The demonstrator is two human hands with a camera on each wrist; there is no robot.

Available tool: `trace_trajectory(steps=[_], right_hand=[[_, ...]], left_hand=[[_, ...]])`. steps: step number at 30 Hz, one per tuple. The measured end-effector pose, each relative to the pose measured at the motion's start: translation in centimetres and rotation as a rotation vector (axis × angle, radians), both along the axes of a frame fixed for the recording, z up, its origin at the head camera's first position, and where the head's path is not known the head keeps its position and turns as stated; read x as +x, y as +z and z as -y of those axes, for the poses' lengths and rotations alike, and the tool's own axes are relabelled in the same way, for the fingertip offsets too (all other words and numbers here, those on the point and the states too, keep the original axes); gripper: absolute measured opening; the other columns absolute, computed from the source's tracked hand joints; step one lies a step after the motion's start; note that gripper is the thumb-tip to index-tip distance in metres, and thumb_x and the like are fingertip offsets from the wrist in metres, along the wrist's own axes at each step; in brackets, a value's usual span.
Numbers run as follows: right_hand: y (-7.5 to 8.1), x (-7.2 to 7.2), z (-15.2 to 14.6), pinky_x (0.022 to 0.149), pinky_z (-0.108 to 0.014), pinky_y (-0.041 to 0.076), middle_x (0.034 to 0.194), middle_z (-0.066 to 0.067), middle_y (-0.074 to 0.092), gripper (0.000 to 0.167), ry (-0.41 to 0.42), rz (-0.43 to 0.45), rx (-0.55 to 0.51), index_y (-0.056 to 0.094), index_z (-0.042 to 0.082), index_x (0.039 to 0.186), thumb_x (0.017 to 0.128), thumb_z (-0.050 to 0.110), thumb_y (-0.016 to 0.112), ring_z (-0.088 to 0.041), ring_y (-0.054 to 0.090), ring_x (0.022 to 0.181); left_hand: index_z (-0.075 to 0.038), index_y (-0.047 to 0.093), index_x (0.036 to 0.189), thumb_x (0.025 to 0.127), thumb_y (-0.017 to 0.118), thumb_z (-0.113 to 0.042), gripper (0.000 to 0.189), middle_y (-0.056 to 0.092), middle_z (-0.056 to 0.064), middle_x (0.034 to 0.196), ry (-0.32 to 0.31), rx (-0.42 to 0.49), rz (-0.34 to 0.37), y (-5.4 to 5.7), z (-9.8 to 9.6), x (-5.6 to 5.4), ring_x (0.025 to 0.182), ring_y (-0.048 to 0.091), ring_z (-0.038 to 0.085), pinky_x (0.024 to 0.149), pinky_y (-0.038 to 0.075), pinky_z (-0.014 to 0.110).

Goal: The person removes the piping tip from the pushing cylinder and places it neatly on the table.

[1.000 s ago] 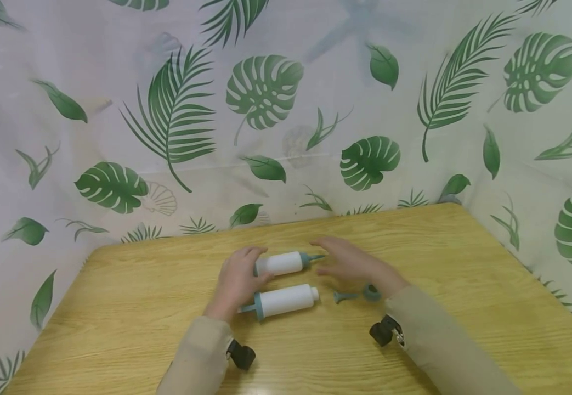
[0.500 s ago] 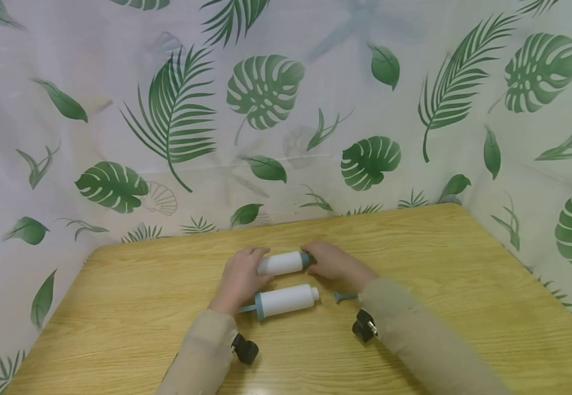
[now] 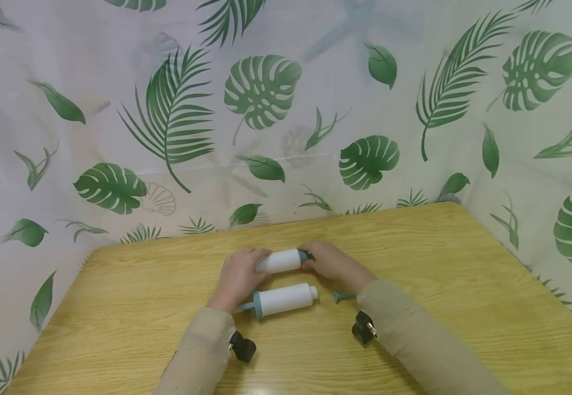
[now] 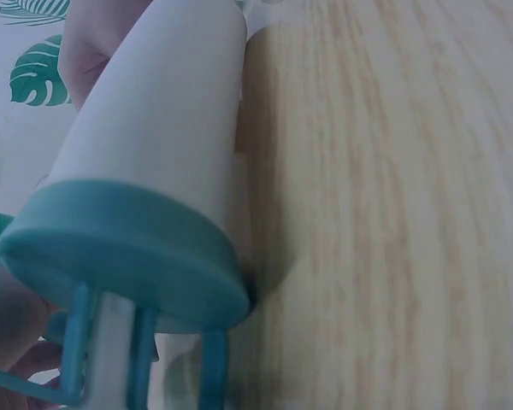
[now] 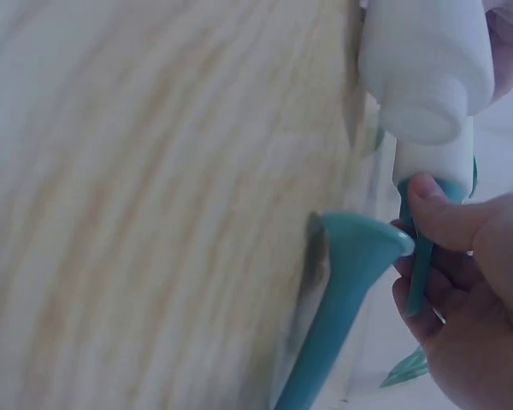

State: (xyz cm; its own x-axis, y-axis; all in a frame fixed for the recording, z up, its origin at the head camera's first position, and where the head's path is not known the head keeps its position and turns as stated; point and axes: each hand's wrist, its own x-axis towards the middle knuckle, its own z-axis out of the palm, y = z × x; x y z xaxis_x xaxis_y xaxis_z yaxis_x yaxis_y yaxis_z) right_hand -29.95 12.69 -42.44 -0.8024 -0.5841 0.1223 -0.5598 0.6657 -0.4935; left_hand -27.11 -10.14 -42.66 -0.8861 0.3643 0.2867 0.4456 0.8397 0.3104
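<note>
In the head view, a white plastic syringe (image 3: 279, 261) with a teal nozzle end lies farther from me, between both hands. My left hand (image 3: 238, 277) grips its rear end. At the other end, my right hand (image 3: 332, 263) pinches the teal nozzle (image 5: 419, 273) between thumb and fingers, as the right wrist view shows. A second white syringe (image 3: 286, 299) rests nearer on the table, its bare neck (image 5: 423, 111) pointing right and its teal plunger end (image 4: 128, 243) pointing left. Beside the right forearm lies a loose teal nozzle (image 3: 342, 297), partly covered by the sleeve.
Everything rests on a wood-grain table (image 3: 132, 312). A white curtain (image 3: 295, 181) printed with green leaves hangs behind the table and along its sides. A small black camera (image 3: 243, 346) is worn on the left wrist, another black camera (image 3: 363, 327) on the right.
My right hand has moved left from above the nozzle tip and taken hold of it. Its sleeve now covers the teal ring seen earlier. The left hand keeps its grip.
</note>
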Motion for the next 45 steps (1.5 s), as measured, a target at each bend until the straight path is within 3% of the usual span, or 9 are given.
trace_trajectory(steps=[2, 9, 15, 20, 30, 35, 38, 42, 45], right_hand=[[0.1, 0.1, -0.1, 0.068, -0.032, 0.045, 0.081, 0.002, 0.058, 0.008, 0.013, -0.014, -0.013, 0.063, 0.005, 0.094, 0.087, 0.006, 0.067, -0.014, 0.051, 0.075], [0.4, 0.3, -0.9, 0.072, -0.032, 0.049, 0.085, 0.002, 0.061, 0.006, 0.023, 0.099, -0.132, 0.063, 0.011, 0.096, 0.091, 0.006, 0.063, -0.015, 0.055, 0.080], [0.7, 0.2, -0.8, 0.083, -0.037, 0.051, 0.101, -0.007, 0.067, 0.024, 0.020, 0.001, -0.073, 0.064, 0.001, 0.113, 0.090, 0.009, 0.064, -0.021, 0.062, 0.095], [0.8, 0.4, -0.7, 0.083, -0.039, 0.051, 0.105, -0.011, 0.067, 0.030, 0.002, -0.041, -0.063, 0.062, -0.002, 0.117, 0.089, 0.009, 0.065, -0.024, 0.063, 0.096], [0.8, 0.6, -1.2, 0.090, -0.041, 0.050, 0.117, -0.015, 0.064, 0.047, -0.053, -0.131, -0.062, 0.059, -0.001, 0.125, 0.081, 0.006, 0.074, -0.028, 0.061, 0.103], [1.3, 0.8, -1.8, 0.089, -0.040, 0.049, 0.125, -0.012, 0.059, 0.062, -0.037, -0.045, -0.137, 0.052, 0.002, 0.132, 0.078, 0.018, 0.079, -0.025, 0.059, 0.103], [1.4, 0.7, -2.2, 0.090, -0.042, 0.048, 0.128, -0.012, 0.056, 0.066, -0.020, 0.052, -0.157, 0.045, 0.003, 0.139, 0.086, 0.033, 0.070, -0.026, 0.056, 0.107], [1.5, 0.7, -2.4, 0.089, -0.044, 0.048, 0.123, -0.011, 0.060, 0.052, -0.025, 0.152, -0.122, 0.050, 0.004, 0.136, 0.099, 0.041, 0.049, -0.026, 0.057, 0.107], [1.5, 0.8, -2.4, 0.085, -0.041, 0.050, 0.114, -0.008, 0.064, 0.042, -0.015, 0.171, -0.114, 0.057, 0.004, 0.128, 0.101, 0.034, 0.047, -0.023, 0.059, 0.100]], left_hand=[[-0.015, 0.067, 0.119, 0.077, 0.081, -0.025, 0.045, 0.066, 0.007, 0.112, -0.014, 0.012, -0.021, 0.1, 0.1, 0.0, 0.101, 0.061, 0.027, 0.087, 0.047, 0.045], [-0.021, 0.064, 0.126, 0.080, 0.078, -0.026, 0.049, 0.064, 0.000, 0.115, -0.067, 0.035, -0.078, 0.4, 0.5, 0.1, 0.107, 0.056, 0.023, 0.096, 0.039, 0.044], [-0.023, 0.062, 0.127, 0.075, 0.082, -0.018, 0.056, 0.063, 0.001, 0.117, -0.108, 0.041, -0.140, 0.5, 0.6, 0.1, 0.106, 0.056, 0.024, 0.096, 0.038, 0.043], [-0.023, 0.065, 0.123, 0.074, 0.083, -0.018, 0.052, 0.065, 0.001, 0.112, -0.122, 0.009, -0.206, 0.7, 0.5, 0.1, 0.101, 0.058, 0.025, 0.093, 0.040, 0.043], [-0.022, 0.064, 0.126, 0.077, 0.081, -0.025, 0.052, 0.066, 0.000, 0.110, -0.099, 0.027, -0.094, 1.2, 0.3, 0.3, 0.100, 0.059, 0.024, 0.093, 0.040, 0.043], [-0.024, 0.064, 0.126, 0.078, 0.081, -0.025, 0.050, 0.066, 0.000, 0.113, -0.092, 0.064, -0.084, 1.3, 0.4, 0.4, 0.103, 0.059, 0.023, 0.096, 0.040, 0.044], [-0.024, 0.065, 0.125, 0.077, 0.081, -0.023, 0.050, 0.066, 0.000, 0.111, -0.104, 0.076, -0.100, 1.3, 0.5, 0.6, 0.102, 0.058, 0.024, 0.096, 0.040, 0.045], [-0.022, 0.066, 0.123, 0.076, 0.082, -0.020, 0.050, 0.066, 0.001, 0.109, -0.124, 0.086, -0.123, 1.2, 0.7, 0.7, 0.101, 0.058, 0.024, 0.094, 0.040, 0.046], [-0.022, 0.067, 0.122, 0.075, 0.082, -0.019, 0.049, 0.066, 0.000, 0.109, -0.134, 0.093, -0.132, 1.1, 0.7, 0.7, 0.102, 0.058, 0.024, 0.093, 0.040, 0.047]])
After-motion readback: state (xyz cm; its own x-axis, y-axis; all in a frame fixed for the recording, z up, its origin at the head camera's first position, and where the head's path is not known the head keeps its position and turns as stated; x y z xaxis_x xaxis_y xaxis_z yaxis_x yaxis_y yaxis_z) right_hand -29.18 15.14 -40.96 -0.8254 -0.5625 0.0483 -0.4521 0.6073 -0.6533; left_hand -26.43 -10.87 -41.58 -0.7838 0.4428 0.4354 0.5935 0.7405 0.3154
